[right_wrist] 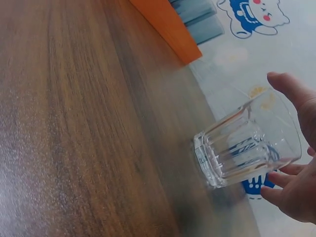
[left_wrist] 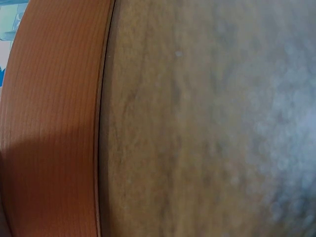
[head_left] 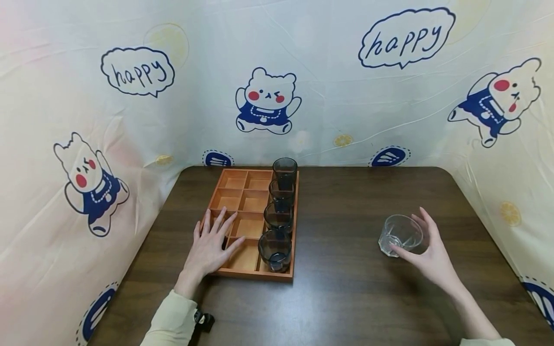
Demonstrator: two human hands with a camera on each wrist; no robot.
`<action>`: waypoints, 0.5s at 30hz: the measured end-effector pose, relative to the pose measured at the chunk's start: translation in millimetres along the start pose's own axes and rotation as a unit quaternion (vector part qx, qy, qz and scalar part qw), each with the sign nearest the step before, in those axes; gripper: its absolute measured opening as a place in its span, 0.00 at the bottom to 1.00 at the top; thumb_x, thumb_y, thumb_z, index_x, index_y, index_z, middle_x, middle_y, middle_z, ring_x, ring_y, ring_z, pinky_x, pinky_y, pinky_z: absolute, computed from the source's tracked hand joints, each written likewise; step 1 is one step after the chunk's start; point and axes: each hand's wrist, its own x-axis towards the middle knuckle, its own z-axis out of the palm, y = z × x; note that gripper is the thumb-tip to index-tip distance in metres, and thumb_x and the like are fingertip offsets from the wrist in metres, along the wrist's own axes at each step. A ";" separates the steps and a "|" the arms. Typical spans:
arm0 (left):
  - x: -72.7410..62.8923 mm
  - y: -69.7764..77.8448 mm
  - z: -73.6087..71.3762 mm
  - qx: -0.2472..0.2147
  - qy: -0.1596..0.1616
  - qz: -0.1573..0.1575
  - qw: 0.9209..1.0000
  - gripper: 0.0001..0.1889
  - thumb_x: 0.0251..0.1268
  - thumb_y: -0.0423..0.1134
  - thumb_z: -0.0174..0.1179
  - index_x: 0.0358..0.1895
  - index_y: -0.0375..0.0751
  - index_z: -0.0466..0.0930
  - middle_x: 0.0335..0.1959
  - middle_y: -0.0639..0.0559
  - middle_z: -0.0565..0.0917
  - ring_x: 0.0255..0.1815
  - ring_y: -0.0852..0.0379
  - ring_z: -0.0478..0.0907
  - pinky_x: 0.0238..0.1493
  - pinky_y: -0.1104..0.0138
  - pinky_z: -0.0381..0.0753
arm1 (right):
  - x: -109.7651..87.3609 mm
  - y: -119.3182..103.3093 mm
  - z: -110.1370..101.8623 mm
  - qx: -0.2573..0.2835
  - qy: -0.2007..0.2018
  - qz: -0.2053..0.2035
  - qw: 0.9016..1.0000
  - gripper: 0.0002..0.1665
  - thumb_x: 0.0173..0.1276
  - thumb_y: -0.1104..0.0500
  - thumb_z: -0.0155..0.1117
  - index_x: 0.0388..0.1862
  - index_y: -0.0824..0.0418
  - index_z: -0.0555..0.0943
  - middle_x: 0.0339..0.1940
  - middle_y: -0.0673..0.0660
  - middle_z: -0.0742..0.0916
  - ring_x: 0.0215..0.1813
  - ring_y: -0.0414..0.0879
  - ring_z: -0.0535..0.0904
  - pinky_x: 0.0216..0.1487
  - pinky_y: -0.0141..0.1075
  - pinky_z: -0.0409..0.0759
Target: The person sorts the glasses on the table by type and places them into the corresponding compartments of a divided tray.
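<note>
A clear drinking glass (head_left: 400, 235) stands upright on the table at the right. My right hand (head_left: 428, 254) is around it, thumb on the near side and fingers on the far side, spread wide. In the right wrist view a gap shows between the thumb and the glass (right_wrist: 242, 148); finger contact is hard to judge. With fingers spread, my left hand (head_left: 212, 245) rests over the left edge of a wooden compartment tray (head_left: 255, 276). Several dark tinted glasses (head_left: 275, 250) stand in the tray's right column. The left wrist view shows the tray's side wall (left_wrist: 54, 118), not the hand.
The brown wooden table (head_left: 346, 298) bears the tray left of centre. A printed cloth (head_left: 329, 105) with cartoon bears hangs behind the table and along both sides. The tray's left and middle compartments show bare bottoms.
</note>
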 end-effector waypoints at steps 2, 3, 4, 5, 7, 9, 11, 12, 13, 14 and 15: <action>-0.1 -0.1 0.2 0.000 0.000 0.000 1.000 0.45 0.76 0.75 0.55 0.90 0.64 0.57 0.95 0.48 0.50 0.94 0.29 0.35 0.87 0.25 0.41 | -0.1 2.3 -0.7 0.010 -0.002 0.006 1.000 0.78 0.54 0.75 0.85 0.94 0.53 0.46 0.79 0.82 0.71 0.69 0.10 0.64 0.69 0.06 0.60; -0.2 0.0 0.2 0.001 0.000 0.000 1.000 0.45 0.76 0.75 0.55 0.90 0.64 0.57 0.95 0.48 0.49 0.94 0.29 0.35 0.87 0.25 0.41 | -0.4 3.2 -1.2 0.013 -0.004 0.010 1.000 0.78 0.55 0.74 0.84 0.94 0.53 0.46 0.79 0.82 0.72 0.69 0.10 0.64 0.69 0.06 0.60; -0.3 0.1 0.2 0.000 -0.001 0.000 1.000 0.45 0.76 0.75 0.54 0.90 0.64 0.57 0.95 0.48 0.49 0.94 0.29 0.35 0.87 0.25 0.41 | -0.6 3.9 -1.5 0.014 -0.006 0.014 1.000 0.77 0.56 0.74 0.84 0.94 0.54 0.46 0.78 0.82 0.72 0.68 0.10 0.64 0.69 0.06 0.60; -0.3 0.2 0.2 0.000 -0.001 0.000 1.000 0.45 0.76 0.76 0.54 0.90 0.64 0.57 0.95 0.48 0.50 0.94 0.29 0.35 0.87 0.25 0.41 | -0.9 4.8 -1.6 0.015 -0.007 0.017 1.000 0.76 0.56 0.74 0.84 0.94 0.54 0.46 0.79 0.78 0.74 0.68 0.11 0.65 0.68 0.06 0.61; -0.3 0.1 0.2 0.001 -0.001 0.000 1.000 0.45 0.76 0.76 0.54 0.90 0.65 0.57 0.95 0.48 0.50 0.94 0.29 0.35 0.87 0.25 0.41 | -1.7 7.2 -2.0 0.018 -0.011 0.028 0.999 0.75 0.58 0.73 0.83 0.94 0.55 0.46 0.79 0.76 0.74 0.67 0.11 0.66 0.67 0.07 0.63; -0.1 0.3 0.1 0.001 -0.001 -0.001 1.000 0.45 0.76 0.76 0.53 0.90 0.65 0.57 0.95 0.48 0.49 0.94 0.29 0.35 0.87 0.25 0.41 | -2.0 9.4 -2.0 0.020 -0.015 0.042 0.999 0.73 0.61 0.71 0.83 0.94 0.56 0.46 0.80 0.72 0.75 0.67 0.11 0.67 0.65 0.08 0.66; 0.1 0.2 0.2 0.002 -0.001 -0.001 1.000 0.45 0.76 0.76 0.53 0.90 0.65 0.57 0.95 0.48 0.50 0.94 0.29 0.35 0.87 0.25 0.41 | -2.2 11.8 -1.7 0.026 -0.018 0.057 0.998 0.70 0.62 0.71 0.82 0.93 0.59 0.47 0.79 0.59 0.79 0.66 0.11 0.69 0.61 0.09 0.69; 0.1 0.2 0.2 0.002 -0.001 -0.001 1.000 0.45 0.76 0.76 0.53 0.90 0.65 0.57 0.95 0.48 0.50 0.94 0.29 0.35 0.87 0.25 0.41 | -2.4 12.8 -1.8 0.032 -0.022 0.066 0.997 0.68 0.64 0.70 0.82 0.92 0.60 0.48 0.78 0.54 0.80 0.66 0.11 0.69 0.60 0.09 0.70; 0.2 0.3 0.2 0.003 -0.002 -0.002 1.000 0.45 0.75 0.76 0.53 0.90 0.65 0.57 0.95 0.48 0.50 0.94 0.29 0.35 0.87 0.25 0.41 | -2.3 13.7 -1.7 0.040 -0.025 0.071 0.996 0.66 0.65 0.70 0.81 0.92 0.61 0.49 0.76 0.46 0.81 0.66 0.11 0.70 0.59 0.10 0.71; 0.2 0.3 0.2 0.003 -0.002 -0.002 1.000 0.45 0.75 0.76 0.53 0.90 0.65 0.57 0.95 0.48 0.50 0.94 0.29 0.35 0.87 0.25 0.41 | -2.4 14.7 -1.6 0.052 -0.027 0.076 0.995 0.64 0.66 0.71 0.80 0.91 0.62 0.51 0.73 0.39 0.82 0.66 0.12 0.72 0.59 0.10 0.71; 0.2 0.4 0.2 0.003 -0.003 -0.002 1.000 0.45 0.75 0.76 0.53 0.90 0.64 0.57 0.95 0.48 0.50 0.94 0.29 0.35 0.87 0.25 0.41 | -3.0 15.8 -1.5 0.064 -0.032 0.079 0.994 0.61 0.67 0.71 0.79 0.90 0.62 0.53 0.70 0.32 0.81 0.66 0.12 0.73 0.58 0.10 0.71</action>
